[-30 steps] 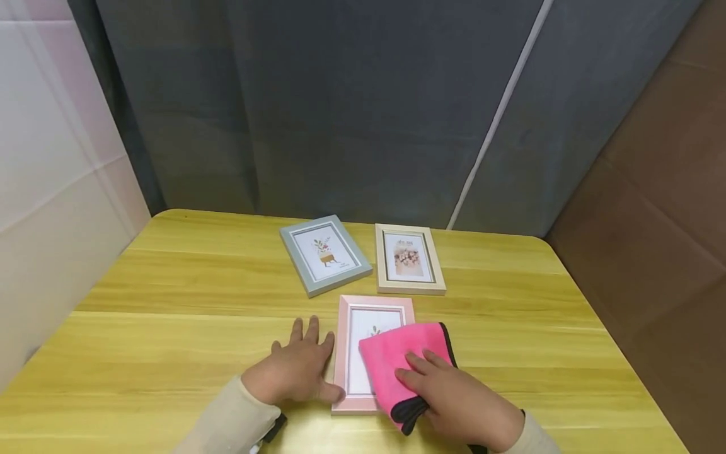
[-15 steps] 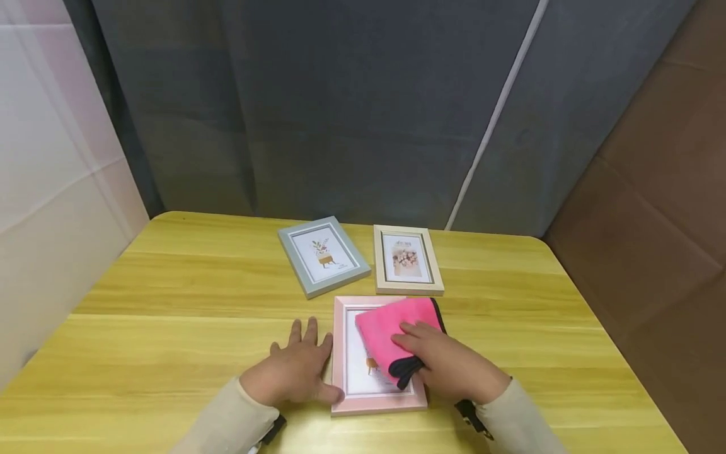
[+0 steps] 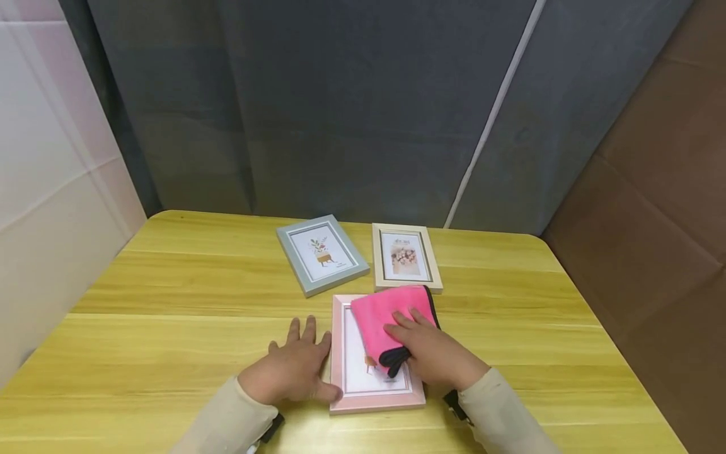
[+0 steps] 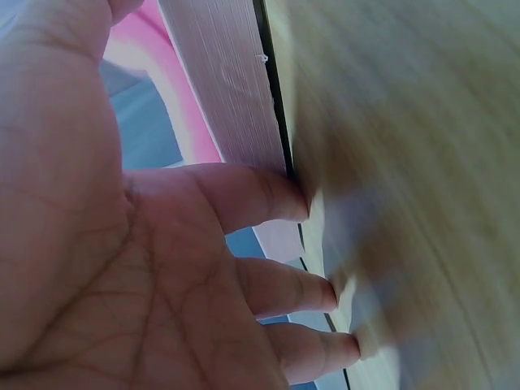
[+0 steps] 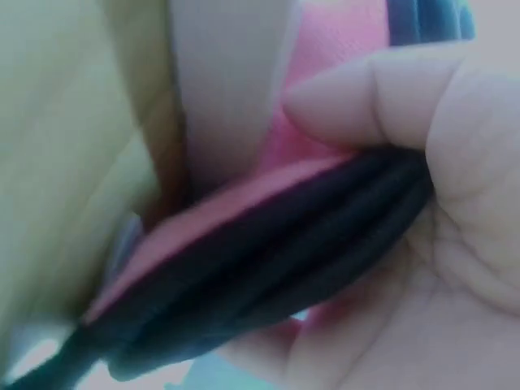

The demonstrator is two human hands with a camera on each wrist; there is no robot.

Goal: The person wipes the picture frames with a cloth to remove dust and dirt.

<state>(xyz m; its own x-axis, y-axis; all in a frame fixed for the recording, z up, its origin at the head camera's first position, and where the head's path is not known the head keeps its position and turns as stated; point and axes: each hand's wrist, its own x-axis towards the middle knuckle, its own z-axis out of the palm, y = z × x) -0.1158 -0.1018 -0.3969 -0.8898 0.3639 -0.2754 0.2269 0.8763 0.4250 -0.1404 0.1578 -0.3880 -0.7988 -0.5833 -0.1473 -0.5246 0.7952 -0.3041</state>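
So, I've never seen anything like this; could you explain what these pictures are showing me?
There's no machine here, just a person's left hand and right hand, both bare. The wide picture is filmed from the person's head, looking forward and down. The two blurry close-ups are filmed from the wrists, one for each hand.

On the wood-patterned table lie a grey-blue frame, a cream frame and, nearest the person, a pink frame. The right hand grips a folded pink cloth with black edging, over the pink frame's upper part. The left hand is spread beside that frame, its thumb at the left edge.
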